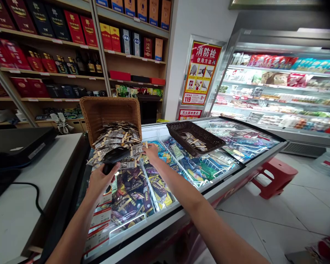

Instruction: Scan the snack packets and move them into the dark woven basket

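My left hand (100,180) is wrapped around the handle of a black barcode scanner (116,155), its head over a pile of small packets. Between the fingers of my right hand (151,152) is a small clear packet (138,149), close to the scanner's head. A tan wicker basket (110,106) lies tipped toward me, with many small packets (118,134) spilling from it onto the glass freezer top. To the right, a dark brown woven tray (209,137) stands on the freezer and holds several similar packets (194,141).
Below my hands, the chest freezer (165,222) holds bagged ice creams under glass. A white counter (41,176) with a black device and cable (37,194) is at left. A red stool (277,174) stands at right. Shelves of boxes and a lit refrigerated display (275,88) are behind.
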